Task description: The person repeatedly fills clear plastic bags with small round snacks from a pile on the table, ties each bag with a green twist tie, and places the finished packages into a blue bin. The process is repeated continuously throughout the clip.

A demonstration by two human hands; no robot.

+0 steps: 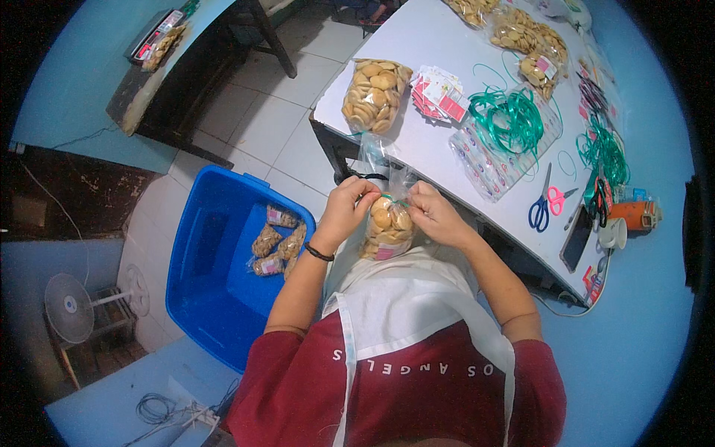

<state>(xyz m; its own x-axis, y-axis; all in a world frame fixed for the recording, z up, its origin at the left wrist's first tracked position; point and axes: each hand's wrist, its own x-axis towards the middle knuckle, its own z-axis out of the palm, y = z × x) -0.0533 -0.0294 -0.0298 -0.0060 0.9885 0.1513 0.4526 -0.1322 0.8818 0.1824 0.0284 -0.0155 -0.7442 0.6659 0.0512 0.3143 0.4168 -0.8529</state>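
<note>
A clear plastic bag of round biscuits (388, 226) rests upright on my lap against a white apron (402, 302), with a pink-and-white label low on its front. Green ribbon (394, 199) runs around its gathered neck, and the loose plastic top stands up above. On one side of the neck, my left hand (352, 204) pinches the ribbon between thumb and fingers. My right hand (435, 211) grips the ribbon on the other side. The ribbon ends are mostly hidden in my fingers.
Left of me, a blue plastic tub (223, 268) holds several filled bags (279, 240). The white table (413, 145) carries a large biscuit bag (377, 95), labels (438, 95), green ribbon coils (508, 120), blue-handled scissors (539, 209), pink-handled scissors (557, 200) and a mug (613, 234).
</note>
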